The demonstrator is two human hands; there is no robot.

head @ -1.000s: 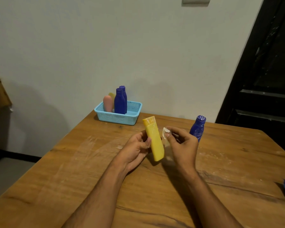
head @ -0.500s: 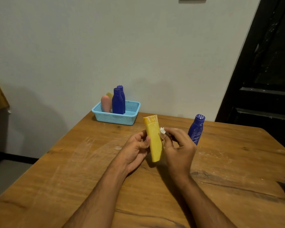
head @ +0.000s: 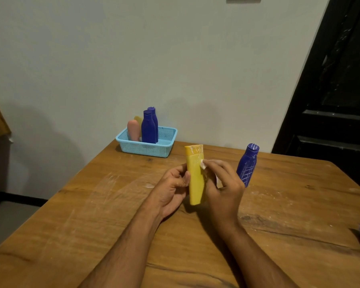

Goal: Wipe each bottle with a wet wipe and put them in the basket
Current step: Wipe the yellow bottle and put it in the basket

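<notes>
Yellow bottle (head: 195, 179) sits gripped in my left hand (head: 170, 189); my right hand (head: 222, 189) pinches the wet wipe (head: 203, 164) against it. Rubbing hard could slip it loose, toppling the blue bottle (head: 247, 165) just right.

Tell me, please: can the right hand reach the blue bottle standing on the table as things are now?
Probably yes, but not freely. The blue bottle stands just behind the right hand with nothing between them, yet that hand holds the wet wipe against the yellow bottle.

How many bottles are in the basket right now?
4 in the basket: a pink bottle, a yellow bottle behind it, and two blue bottles, one behind the other. Others could be hidden behind them.
</notes>
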